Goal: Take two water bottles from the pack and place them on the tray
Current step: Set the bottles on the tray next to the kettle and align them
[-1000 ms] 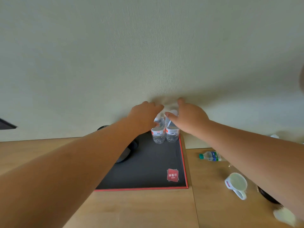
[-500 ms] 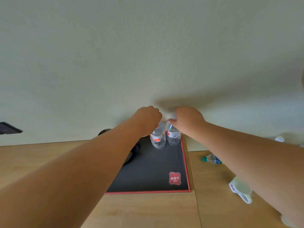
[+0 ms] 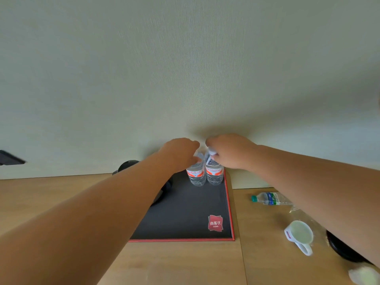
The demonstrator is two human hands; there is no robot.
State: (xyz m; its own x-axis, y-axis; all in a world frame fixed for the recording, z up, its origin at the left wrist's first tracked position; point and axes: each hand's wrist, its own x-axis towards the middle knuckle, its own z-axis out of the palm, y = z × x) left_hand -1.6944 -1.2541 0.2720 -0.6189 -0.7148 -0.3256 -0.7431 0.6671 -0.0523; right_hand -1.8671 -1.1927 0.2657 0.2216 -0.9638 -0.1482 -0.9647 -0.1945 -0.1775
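Note:
Two clear water bottles with red-and-white labels stand upright, side by side, in the far right corner of the black tray (image 3: 185, 219) with a red rim. My left hand (image 3: 178, 153) is closed over the top of the left bottle (image 3: 196, 175). My right hand (image 3: 228, 151) is closed over the top of the right bottle (image 3: 214, 173). Both caps are hidden under my fingers. The pack is not in view.
A black round object (image 3: 127, 164) sits at the tray's far left, mostly behind my left arm. On the wooden table to the right lie a green-capped bottle (image 3: 267, 198), a white mug (image 3: 299, 236) on its side, clear plastic wrap and a black dish (image 3: 345, 251). The wall is close behind.
My fingers have closed down over the bottle tops; a second ago they were more spread. The view has shifted slightly. The bottles stay in the tray's corner.

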